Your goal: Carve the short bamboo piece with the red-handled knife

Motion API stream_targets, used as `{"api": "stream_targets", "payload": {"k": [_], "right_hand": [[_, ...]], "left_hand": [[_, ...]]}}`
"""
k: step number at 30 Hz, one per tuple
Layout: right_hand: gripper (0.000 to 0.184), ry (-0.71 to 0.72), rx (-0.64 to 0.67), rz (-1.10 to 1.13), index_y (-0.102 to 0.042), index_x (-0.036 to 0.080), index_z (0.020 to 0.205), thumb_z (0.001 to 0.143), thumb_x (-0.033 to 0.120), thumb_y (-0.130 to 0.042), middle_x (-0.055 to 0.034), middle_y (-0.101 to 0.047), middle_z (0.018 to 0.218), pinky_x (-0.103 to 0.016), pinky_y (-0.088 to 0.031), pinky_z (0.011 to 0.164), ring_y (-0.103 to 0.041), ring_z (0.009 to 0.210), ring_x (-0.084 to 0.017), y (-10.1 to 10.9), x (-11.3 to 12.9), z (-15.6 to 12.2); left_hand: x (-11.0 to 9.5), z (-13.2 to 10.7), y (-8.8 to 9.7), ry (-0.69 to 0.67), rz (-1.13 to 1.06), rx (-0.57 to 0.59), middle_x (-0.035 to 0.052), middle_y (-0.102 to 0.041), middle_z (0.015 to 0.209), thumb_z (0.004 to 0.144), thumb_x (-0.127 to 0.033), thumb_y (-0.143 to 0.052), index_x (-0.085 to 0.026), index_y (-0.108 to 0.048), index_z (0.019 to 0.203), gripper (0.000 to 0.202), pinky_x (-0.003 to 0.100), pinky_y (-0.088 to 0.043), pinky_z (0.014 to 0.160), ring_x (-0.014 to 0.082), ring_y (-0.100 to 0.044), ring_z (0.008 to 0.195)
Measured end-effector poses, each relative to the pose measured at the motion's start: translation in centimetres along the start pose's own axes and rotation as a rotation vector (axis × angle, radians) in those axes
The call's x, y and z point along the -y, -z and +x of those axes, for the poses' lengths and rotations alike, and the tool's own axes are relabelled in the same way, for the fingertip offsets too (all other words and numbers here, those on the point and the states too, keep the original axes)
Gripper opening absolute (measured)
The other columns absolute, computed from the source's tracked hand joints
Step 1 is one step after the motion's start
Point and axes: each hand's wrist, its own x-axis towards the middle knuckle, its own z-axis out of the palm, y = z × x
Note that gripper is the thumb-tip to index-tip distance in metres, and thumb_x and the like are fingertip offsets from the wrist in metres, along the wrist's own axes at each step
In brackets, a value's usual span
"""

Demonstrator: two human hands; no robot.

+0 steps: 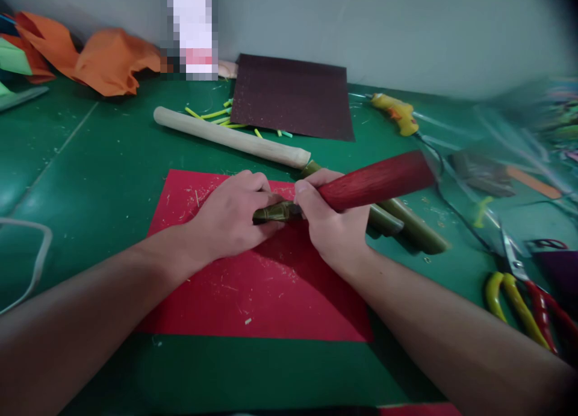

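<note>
My left hand (232,214) is closed over the left end of a short green bamboo piece (274,212), pressing it against a red sheet (257,283) on the green table. My right hand (329,214) grips a tool by its thick dark red wooden handle (377,181), which points up and to the right. The tool's working end meets the bamboo between my two hands and is mostly hidden by fingers. Pale shavings lie scattered over the red sheet.
A pale wooden rod (230,138) and more green bamboo lengths (409,223) lie behind my hands. A dark maroon sheet (293,94), a yellow glue gun (397,112), orange cloth (90,55), and scissors and pliers (519,283) at the right surround the work area.
</note>
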Motion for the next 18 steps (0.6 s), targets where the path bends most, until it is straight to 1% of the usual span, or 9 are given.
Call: {"api": "stream_targets", "payload": {"k": [3,6,9,12,15,18], "right_hand": [[0.024,-0.029,0.016,-0.009,-0.053,0.022,0.055,0.077,0.018,-0.061,0.0053,-0.047,0.052,-0.027,-0.038,0.051,-0.042,0.050,-0.009,0.06,0.23,-0.08],[0.025,-0.080,0.030,-0.003,-0.051,0.021,0.051,0.074,0.019,-0.060,0.0052,-0.046,0.049,-0.025,-0.036,0.048,-0.042,0.049,-0.009,0.08,0.37,-0.09],[0.023,-0.104,-0.018,0.056,-0.052,0.021,0.052,0.074,0.020,-0.059,0.0052,-0.048,0.049,-0.026,-0.036,0.047,-0.042,0.047,-0.009,-0.06,0.35,-0.02],[0.023,-0.079,-0.059,0.105,-0.053,0.022,0.053,0.075,0.019,-0.059,0.0050,-0.049,0.050,-0.027,-0.038,0.048,-0.043,0.047,-0.009,-0.27,0.16,0.14],[0.023,-0.041,-0.044,0.094,-0.054,0.022,0.055,0.077,0.018,-0.060,0.0056,-0.049,0.051,-0.027,-0.039,0.050,-0.044,0.047,-0.009,-0.33,-0.15,0.24],[0.023,-0.024,-0.030,0.065,-0.055,0.022,0.057,0.079,0.019,-0.061,0.0057,-0.049,0.052,-0.028,-0.040,0.052,-0.045,0.049,-0.009,-0.25,-0.38,0.23]], "left_hand": [[-0.04,0.06,0.09,-0.009,0.002,0.025,0.0073,-0.063,0.093,0.089,-0.034,-0.064,-0.016,-0.076,0.102,0.025,0.039,-0.045,0.075,0.0230,-0.055,0.086],[-0.04,0.11,0.20,0.001,-0.013,0.043,0.0075,-0.063,0.093,0.089,-0.035,-0.065,-0.015,-0.076,0.100,0.025,0.040,-0.044,0.075,0.0235,-0.055,0.086],[0.02,0.15,0.26,-0.001,-0.026,0.043,0.0079,-0.063,0.094,0.089,-0.033,-0.066,-0.013,-0.076,0.099,0.025,0.040,-0.044,0.077,0.0232,-0.055,0.086],[0.09,0.15,0.23,0.001,-0.028,0.030,0.0078,-0.063,0.094,0.089,-0.033,-0.066,-0.013,-0.076,0.101,0.025,0.040,-0.044,0.077,0.0228,-0.055,0.086],[0.09,0.17,0.19,0.014,-0.034,0.035,0.0071,-0.063,0.094,0.089,-0.033,-0.067,-0.015,-0.076,0.104,0.026,0.039,-0.044,0.077,0.0225,-0.054,0.086],[0.04,0.19,0.19,0.031,-0.034,0.050,0.0067,-0.063,0.093,0.088,-0.033,-0.067,-0.015,-0.076,0.102,0.025,0.039,-0.044,0.077,0.0226,-0.055,0.087]]}}
